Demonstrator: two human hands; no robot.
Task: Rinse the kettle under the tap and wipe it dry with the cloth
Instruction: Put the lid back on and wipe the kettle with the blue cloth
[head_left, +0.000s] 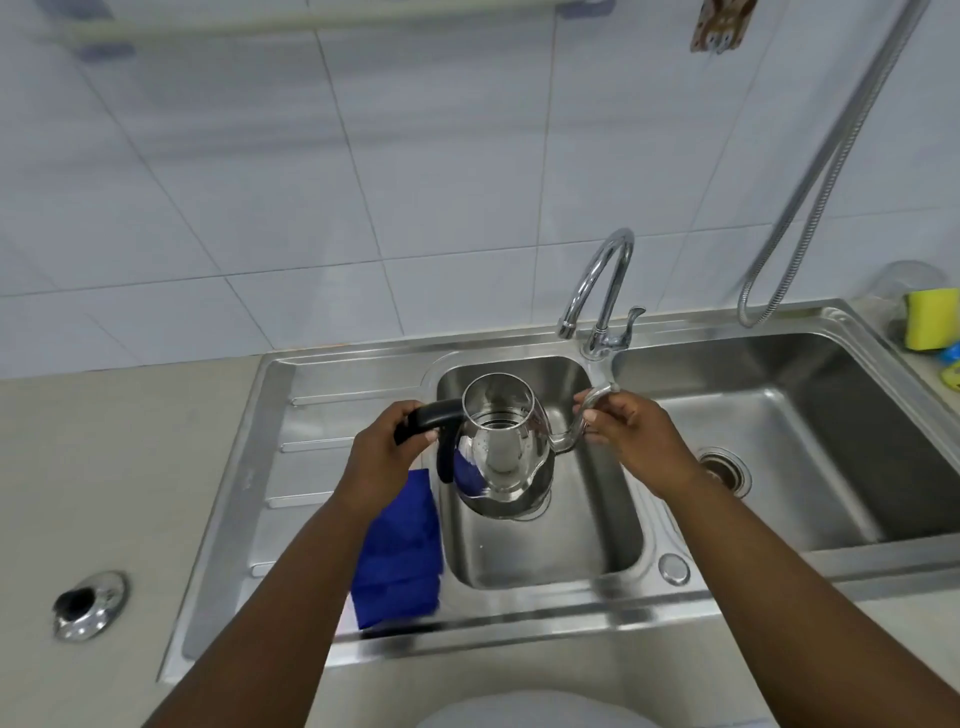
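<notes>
The left hand (387, 449) is closed around the black handle (431, 418) of the kettle (501, 454), and the right hand (631, 434) pinches the curved metal spout (589, 402) between thumb and fingertips. Between them the steel kettle hangs above the small left basin (545, 545) of the sink, lidless, its open mouth tipped up toward the camera so the shiny inside wall shows. Its handle-to-spout line runs left to right across the basin, handle pointing left, spout pointing right and curling up toward the tap (597, 291). The tap's outlet sits just behind and right of the kettle's rim; whether water is running cannot be told. A folded blue cloth (402, 561) lies on the ribbed draining board (306, 467), just left of the basin and partly under the left forearm. On the bench at far right rests a yellow sponge (930, 319).
</notes>
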